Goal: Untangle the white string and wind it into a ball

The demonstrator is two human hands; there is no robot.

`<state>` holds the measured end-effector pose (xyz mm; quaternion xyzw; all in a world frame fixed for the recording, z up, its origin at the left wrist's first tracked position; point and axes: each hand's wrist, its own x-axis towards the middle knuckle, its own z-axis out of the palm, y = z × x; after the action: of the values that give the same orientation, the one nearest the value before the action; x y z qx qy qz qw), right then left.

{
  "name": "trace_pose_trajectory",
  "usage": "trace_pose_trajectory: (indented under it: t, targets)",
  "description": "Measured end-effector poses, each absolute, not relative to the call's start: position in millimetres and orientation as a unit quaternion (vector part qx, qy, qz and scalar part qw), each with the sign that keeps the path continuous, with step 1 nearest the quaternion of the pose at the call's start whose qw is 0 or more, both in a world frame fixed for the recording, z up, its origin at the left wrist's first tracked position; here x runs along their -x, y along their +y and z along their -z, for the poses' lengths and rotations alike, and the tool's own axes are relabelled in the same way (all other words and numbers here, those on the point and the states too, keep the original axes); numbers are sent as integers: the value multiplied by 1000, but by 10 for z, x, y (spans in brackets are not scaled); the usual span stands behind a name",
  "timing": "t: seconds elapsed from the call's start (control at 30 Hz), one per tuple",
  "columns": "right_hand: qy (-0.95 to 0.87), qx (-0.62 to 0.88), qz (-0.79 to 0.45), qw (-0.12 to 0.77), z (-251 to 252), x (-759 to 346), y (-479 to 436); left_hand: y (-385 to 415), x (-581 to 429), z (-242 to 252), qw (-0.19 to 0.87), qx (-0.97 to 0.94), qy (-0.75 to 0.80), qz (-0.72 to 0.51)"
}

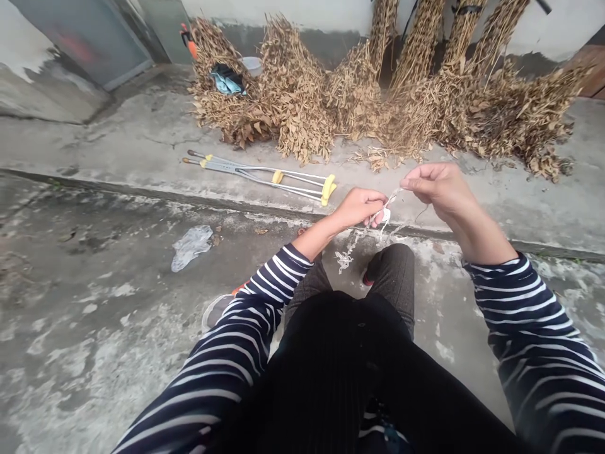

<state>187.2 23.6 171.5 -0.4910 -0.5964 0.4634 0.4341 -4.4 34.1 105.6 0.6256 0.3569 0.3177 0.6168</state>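
Note:
I sit on concrete ground with my knees in dark trousers in front of me. My left hand (pixel 362 207) is closed around a tangle of thin white string (pixel 385 214). My right hand (pixel 437 186) pinches the same string a little higher and to the right, pulling a strand taut between the two hands. More of the white string (pixel 345 257) dangles down and lies in a small heap on the ground between my knees. Both sleeves are navy with white stripes.
A pair of metal crutches (pixel 265 173) with yellow pads lies on the raised concrete step ahead. Bundles of dry brown leafy stalks (pixel 359 94) are piled against the wall behind. A crumpled clear plastic bag (pixel 190 244) lies left on the ground.

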Motion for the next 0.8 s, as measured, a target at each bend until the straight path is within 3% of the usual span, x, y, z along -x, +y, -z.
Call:
trace_pose_trajectory:
  t: [0.13,0.5,0.8]
  targets:
    - [-595,478,-478,434,-1655,-1895,273,312,72,-1077,668,-589,307,-334]
    - [-584,479,-506,416,-1575,-1915,268,295,19,-1148,647,-583,303,-387]
    - [-618,447,-509,399,-1519,-1808,203,360,-50,-1071,601,-600,417,-323]
